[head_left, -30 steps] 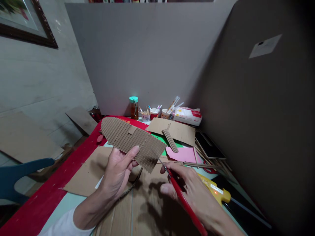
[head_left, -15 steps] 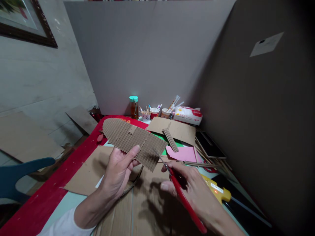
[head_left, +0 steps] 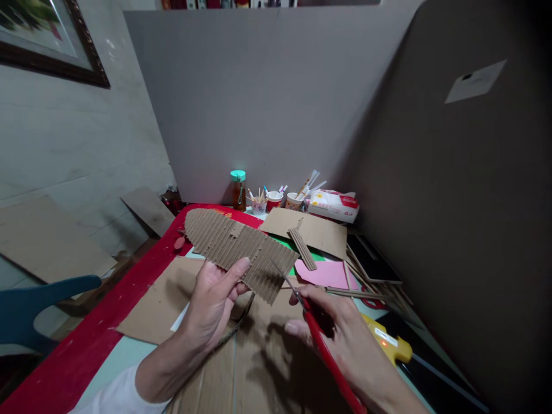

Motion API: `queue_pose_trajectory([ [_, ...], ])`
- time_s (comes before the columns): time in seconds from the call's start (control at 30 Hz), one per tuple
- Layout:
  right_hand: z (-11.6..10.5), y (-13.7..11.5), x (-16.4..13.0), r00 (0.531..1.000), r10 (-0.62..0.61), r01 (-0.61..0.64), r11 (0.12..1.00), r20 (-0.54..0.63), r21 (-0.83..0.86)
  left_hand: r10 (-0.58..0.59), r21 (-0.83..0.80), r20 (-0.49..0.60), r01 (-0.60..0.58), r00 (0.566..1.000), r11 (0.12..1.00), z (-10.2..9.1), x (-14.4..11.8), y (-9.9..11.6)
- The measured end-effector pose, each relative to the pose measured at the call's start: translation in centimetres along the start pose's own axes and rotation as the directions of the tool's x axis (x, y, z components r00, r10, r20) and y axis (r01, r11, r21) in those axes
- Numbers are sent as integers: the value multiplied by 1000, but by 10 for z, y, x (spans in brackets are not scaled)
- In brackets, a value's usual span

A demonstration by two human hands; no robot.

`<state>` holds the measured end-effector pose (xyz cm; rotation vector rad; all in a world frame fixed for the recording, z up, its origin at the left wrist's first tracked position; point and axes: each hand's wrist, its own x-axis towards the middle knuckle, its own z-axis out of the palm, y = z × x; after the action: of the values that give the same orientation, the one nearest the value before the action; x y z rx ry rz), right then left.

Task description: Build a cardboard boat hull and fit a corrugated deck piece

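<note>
My left hand (head_left: 219, 293) grips a piece of corrugated cardboard (head_left: 241, 247) by its lower edge, thumb on top. The piece is ridged, rounded at its far left end and cut straight at the right, with a small notch-like mark near the middle. In my right hand (head_left: 332, 328) is a pair of red-handled scissors (head_left: 317, 336). Their thin blades point up and left, overlapping the right part of the cardboard from my viewpoint; I cannot tell whether they touch it. Flat cardboard sheets (head_left: 168, 299) lie beneath my hands.
A yellow glue gun (head_left: 388, 339) lies at right beside a dark tablet (head_left: 374, 259). Behind are pink paper (head_left: 325, 274), a corrugated strip (head_left: 302, 248), a cardboard panel (head_left: 319, 230), cups of sticks (head_left: 275, 200), a bottle (head_left: 238, 192) and a tissue pack (head_left: 332, 205). Grey boards (head_left: 267, 98) wall the back and right.
The whole view has shifted slightly, so everything appears a little further right and lower. Both hands keep their hold on the cardboard and the scissors.
</note>
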<state>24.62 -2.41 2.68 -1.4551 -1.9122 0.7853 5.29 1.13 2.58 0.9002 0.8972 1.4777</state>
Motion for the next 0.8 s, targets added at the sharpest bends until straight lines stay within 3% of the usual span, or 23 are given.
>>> queue_pose_trajectory([
  [0.33, 3, 4, -3, 988, -131, 124, 988, -76, -92, -49, -85, 21, 50, 999, 995, 2, -5, 2],
  [0.53, 2, 3, 0, 998, -57, 56, 996, -7, -76, -46, -4, 5, 46, 999, 999, 3, -8, -3],
  [0.67, 1, 0, 3, 997, -68, 68, 998, 25, -7, -25, 89, 62, 19, 998, 996, 4, -11, -10],
  [0.8, -1, 1, 2, 996, -84, 84, 996, -16, -33, -40, 93, 98, 31, 994, 995, 3, -13, -12],
])
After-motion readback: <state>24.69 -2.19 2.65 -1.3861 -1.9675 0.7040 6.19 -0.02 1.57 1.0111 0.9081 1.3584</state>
